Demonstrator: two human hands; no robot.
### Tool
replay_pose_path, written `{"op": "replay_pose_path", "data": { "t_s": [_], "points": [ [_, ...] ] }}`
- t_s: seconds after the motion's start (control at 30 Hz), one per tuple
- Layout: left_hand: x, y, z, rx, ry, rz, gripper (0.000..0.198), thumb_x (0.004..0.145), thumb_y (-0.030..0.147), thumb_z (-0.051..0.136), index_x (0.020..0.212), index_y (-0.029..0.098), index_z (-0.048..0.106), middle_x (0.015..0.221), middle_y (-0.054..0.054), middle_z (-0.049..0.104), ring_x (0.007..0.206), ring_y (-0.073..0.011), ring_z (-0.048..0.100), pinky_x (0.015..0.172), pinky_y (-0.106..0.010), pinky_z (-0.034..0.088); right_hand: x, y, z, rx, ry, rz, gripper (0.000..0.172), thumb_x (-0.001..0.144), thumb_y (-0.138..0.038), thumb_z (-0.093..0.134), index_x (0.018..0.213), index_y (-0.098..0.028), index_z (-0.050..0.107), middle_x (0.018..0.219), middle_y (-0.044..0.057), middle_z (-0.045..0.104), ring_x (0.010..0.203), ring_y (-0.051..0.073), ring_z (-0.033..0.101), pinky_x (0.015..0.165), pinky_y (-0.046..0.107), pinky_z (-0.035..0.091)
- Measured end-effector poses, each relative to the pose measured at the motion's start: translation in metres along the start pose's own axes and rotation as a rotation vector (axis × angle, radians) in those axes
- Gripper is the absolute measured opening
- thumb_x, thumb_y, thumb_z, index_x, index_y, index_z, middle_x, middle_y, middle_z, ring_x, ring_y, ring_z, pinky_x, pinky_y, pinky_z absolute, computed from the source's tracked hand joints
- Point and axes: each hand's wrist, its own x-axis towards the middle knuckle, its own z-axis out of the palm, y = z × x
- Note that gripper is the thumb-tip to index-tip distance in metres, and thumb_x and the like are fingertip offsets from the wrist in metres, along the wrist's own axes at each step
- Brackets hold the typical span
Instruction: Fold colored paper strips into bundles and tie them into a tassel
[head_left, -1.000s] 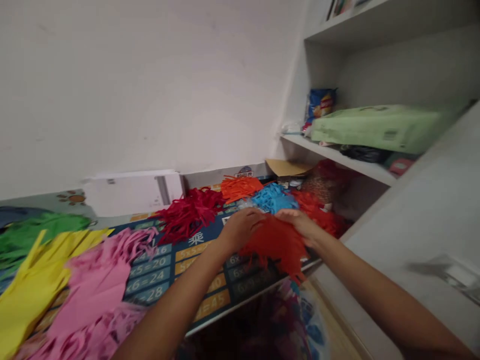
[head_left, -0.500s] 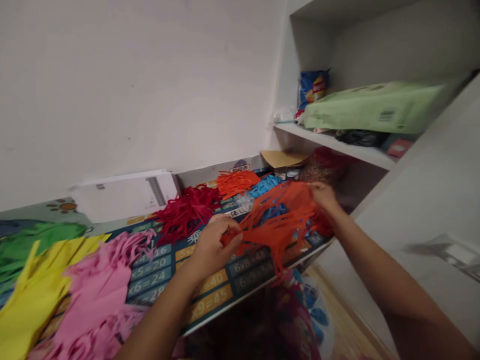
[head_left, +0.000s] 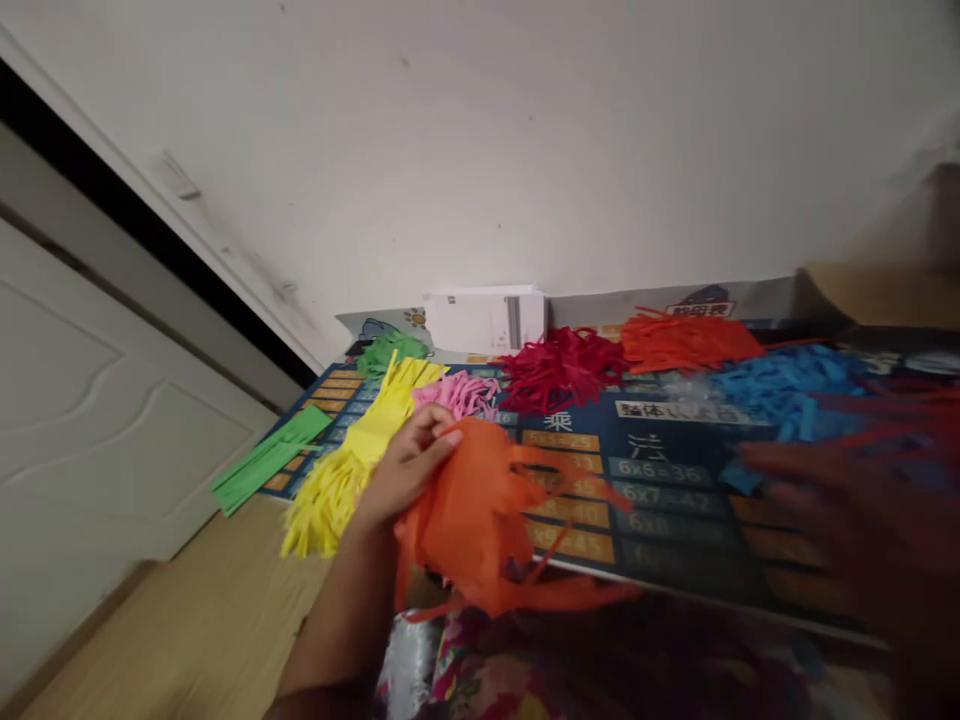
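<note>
My left hand (head_left: pixel 412 465) is closed on the edge of an orange fringed sheet (head_left: pixel 476 510), whose cut strips hang down over the table's front edge. Smeared by motion, my right hand (head_left: pixel 817 510) is at the right side, close to a blue fringed bundle (head_left: pixel 795 385) and blurred red strips (head_left: pixel 907 430); its fingers cannot be made out. Behind my left hand lie a pink fringed piece (head_left: pixel 466 393) and a yellow fringed piece (head_left: pixel 367 430). A dark red bundle (head_left: pixel 562 370) and another orange bundle (head_left: pixel 686 342) rest further back.
A printed multiplication chart (head_left: pixel 675 520) covers the table. Green strips (head_left: pixel 274 460) stick out past its left end, with a green bundle (head_left: pixel 391 350) behind. A white box (head_left: pixel 480 322) leans on the wall. A door (head_left: pixel 97 400) stands left; a brown flap (head_left: pixel 877 295) is at right.
The view has swung left. Both hands were on the orange sheet; now my left hand alone holds it, nearer my body, and my right hand is apart from it at the right.
</note>
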Motion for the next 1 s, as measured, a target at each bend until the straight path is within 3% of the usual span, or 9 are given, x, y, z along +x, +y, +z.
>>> {"op": "replay_pose_path", "data": {
  "t_s": [0.03,0.17,0.3,0.47,0.57,0.7,0.77,0.9,1.0],
  "points": [
    [0.005,-0.006,0.005,0.059,-0.053,-0.010,0.036,0.083,0.051,0.067,0.081,0.020,0.050,0.070,0.005,0.043,0.061,-0.0101,0.041,0.057,-0.020,0.038,-0.001,-0.020,0.022,0.040,0.112,0.033,0.038,0.086,-0.044,0.057,0.115,-0.066,0.063,0.107,-0.011,0.074,0.094,0.036,0.072,0.065,0.053,0.060],
    [0.019,-0.031,0.031,0.258,-0.147,0.040,0.022,0.093,0.041,0.053,0.089,0.020,0.052,0.077,0.003,0.051,0.070,-0.0125,0.048,0.066,-0.023,0.040,-0.012,-0.076,0.086,0.334,-0.171,-0.101,0.034,0.088,-0.046,0.059,0.118,-0.063,0.062,0.106,-0.009,0.075,0.090,0.028,0.074,0.072,0.045,0.064],
    [0.021,-0.038,0.037,0.385,-0.163,0.103,0.013,0.096,0.031,0.048,0.090,0.019,0.052,0.082,0.001,0.057,0.075,-0.0138,0.052,0.071,-0.026,0.041,-0.030,-0.071,0.114,0.330,-0.139,-0.047,0.034,0.091,-0.042,0.059,0.123,-0.053,0.061,0.117,-0.003,0.072,0.105,0.027,0.070,0.085,0.046,0.061],
    [0.021,-0.018,0.046,0.251,-0.314,0.077,0.017,0.096,0.035,0.051,0.091,0.019,0.053,0.076,0.002,0.052,0.068,-0.0124,0.047,0.064,-0.024,0.039,-0.003,-0.057,0.118,0.192,0.095,0.121,0.076,0.077,-0.046,0.075,0.146,-0.039,0.044,0.148,0.007,0.050,0.132,0.034,0.050,0.109,0.055,0.042],
    [0.023,-0.010,0.052,0.171,-0.495,0.124,0.020,0.094,0.038,0.055,0.090,0.018,0.055,0.077,0.002,0.052,0.070,-0.0123,0.048,0.066,-0.023,0.040,0.039,-0.056,0.114,0.452,-0.243,0.132,0.072,0.070,-0.052,0.079,0.133,-0.026,0.057,0.135,0.009,0.060,0.119,0.032,0.058,0.103,0.046,0.046],
    [0.031,-0.020,0.033,0.207,-0.566,0.121,0.022,0.089,0.037,0.063,0.098,0.017,0.059,0.085,-0.001,0.060,0.074,-0.0140,0.055,0.068,-0.024,0.045,0.067,-0.044,0.117,0.725,-0.784,0.349,0.040,0.070,-0.052,0.077,0.084,-0.015,0.068,0.077,0.001,0.067,0.067,0.016,0.061,0.061,0.025,0.047],
    [0.032,-0.030,0.015,0.351,-0.518,0.087,0.025,0.087,0.034,0.065,0.106,0.018,0.060,0.089,-0.004,0.065,0.078,-0.0173,0.061,0.070,-0.028,0.049,0.068,-0.036,0.124,0.826,-0.723,0.536,0.036,0.072,-0.049,0.077,0.079,-0.015,0.066,0.068,-0.001,0.064,0.059,0.013,0.059,0.056,0.023,0.045],
    [0.011,-0.045,0.012,0.780,0.009,0.257,0.038,0.092,0.020,0.048,0.130,0.020,0.054,0.119,-0.013,0.068,0.113,-0.0270,0.063,0.099,-0.046,0.047,0.069,-0.026,0.137,1.130,-0.516,0.800,0.035,0.065,-0.038,0.086,0.090,-0.018,0.071,0.081,0.003,0.073,0.073,0.018,0.069,0.073,0.027,0.055],
    [-0.013,-0.060,0.051,0.907,-0.099,0.548,0.066,0.088,0.022,0.054,0.150,0.017,0.033,0.153,-0.019,0.045,0.145,-0.0319,0.037,0.118,-0.056,0.029,0.074,-0.026,0.145,1.287,-0.461,0.860,0.033,0.070,-0.031,0.083,0.098,-0.018,0.073,0.088,0.004,0.075,0.079,0.017,0.071,0.078,0.026,0.056]
  ]
}}
